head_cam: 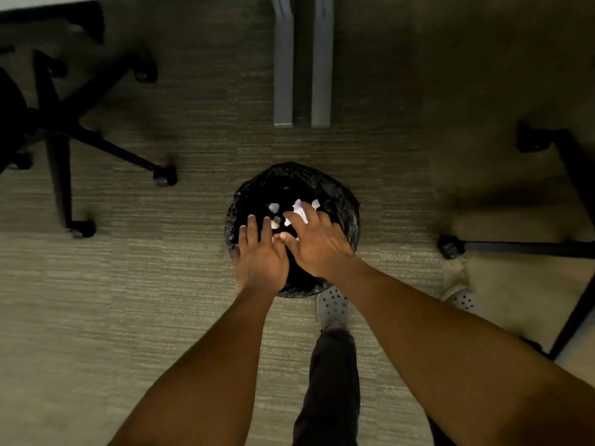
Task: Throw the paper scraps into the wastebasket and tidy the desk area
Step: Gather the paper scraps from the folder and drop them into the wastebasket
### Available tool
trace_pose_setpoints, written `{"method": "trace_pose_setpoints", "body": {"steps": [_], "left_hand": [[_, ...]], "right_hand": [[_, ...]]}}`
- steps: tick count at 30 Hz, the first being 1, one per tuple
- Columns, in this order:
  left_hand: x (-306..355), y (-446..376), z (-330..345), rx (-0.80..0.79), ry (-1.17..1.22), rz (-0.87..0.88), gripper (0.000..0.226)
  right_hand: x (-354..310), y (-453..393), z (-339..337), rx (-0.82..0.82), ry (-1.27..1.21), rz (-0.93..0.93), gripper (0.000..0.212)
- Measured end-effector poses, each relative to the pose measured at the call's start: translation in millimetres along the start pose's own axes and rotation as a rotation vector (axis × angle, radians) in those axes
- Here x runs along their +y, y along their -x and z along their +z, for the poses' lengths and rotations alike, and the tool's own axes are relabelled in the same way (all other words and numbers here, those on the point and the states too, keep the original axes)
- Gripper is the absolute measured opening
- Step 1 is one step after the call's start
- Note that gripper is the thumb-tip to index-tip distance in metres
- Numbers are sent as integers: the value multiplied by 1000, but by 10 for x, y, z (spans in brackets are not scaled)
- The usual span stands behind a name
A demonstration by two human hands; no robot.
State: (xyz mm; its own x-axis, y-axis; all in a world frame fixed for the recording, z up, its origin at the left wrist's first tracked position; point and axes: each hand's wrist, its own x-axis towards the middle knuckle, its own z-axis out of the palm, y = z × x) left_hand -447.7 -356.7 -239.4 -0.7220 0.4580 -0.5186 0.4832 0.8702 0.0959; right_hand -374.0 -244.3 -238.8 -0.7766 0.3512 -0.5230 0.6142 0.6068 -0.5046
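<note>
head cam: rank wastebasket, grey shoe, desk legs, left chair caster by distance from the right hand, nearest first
1. Wastebasket: directly under the right hand, which hovers over its opening.
2. Grey shoe: just below the hand in the picture, beside the basket's near edge.
3. Desk legs: above the basket, ends toward it.
4. Left chair caster: off to the left, on the carpet; only slightly farther than the desk legs.

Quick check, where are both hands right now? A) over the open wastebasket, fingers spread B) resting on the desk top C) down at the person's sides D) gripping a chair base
A: the left hand and right hand are held side by side above the black-lined wastebasket, fingers spread, with white paper scraps showing just beyond the fingertips against the dark liner.
</note>
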Motion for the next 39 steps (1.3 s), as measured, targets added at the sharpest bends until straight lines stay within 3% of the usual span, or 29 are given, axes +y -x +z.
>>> {"method": "trace_pose_setpoints", "body": {"steps": [4, 13, 20, 31, 36, 39], "left_hand": [[-25, 134, 39, -10, 8, 59, 56], [636, 433, -287, 89, 101, 264, 64], [1650, 796, -781, 99, 175, 551, 47], [3430, 1539, -1151, 97, 171, 1072, 21], [4209, 1880, -1165, 88, 83, 1254, 31], [4652, 2045, -1053, 60, 52, 1316, 39]], "right_hand": [[59, 113, -27, -14, 19, -5, 58], [327, 692, -596, 224, -150, 85, 52], [689, 1403, -1372, 411, -237, 188, 51], [1635, 2895, -2462, 855, -291, 404, 58], [2246, 3470, -2749, 1070, -310, 506, 55], [2702, 3827, -2817, 1112, -338, 641, 56]]}}
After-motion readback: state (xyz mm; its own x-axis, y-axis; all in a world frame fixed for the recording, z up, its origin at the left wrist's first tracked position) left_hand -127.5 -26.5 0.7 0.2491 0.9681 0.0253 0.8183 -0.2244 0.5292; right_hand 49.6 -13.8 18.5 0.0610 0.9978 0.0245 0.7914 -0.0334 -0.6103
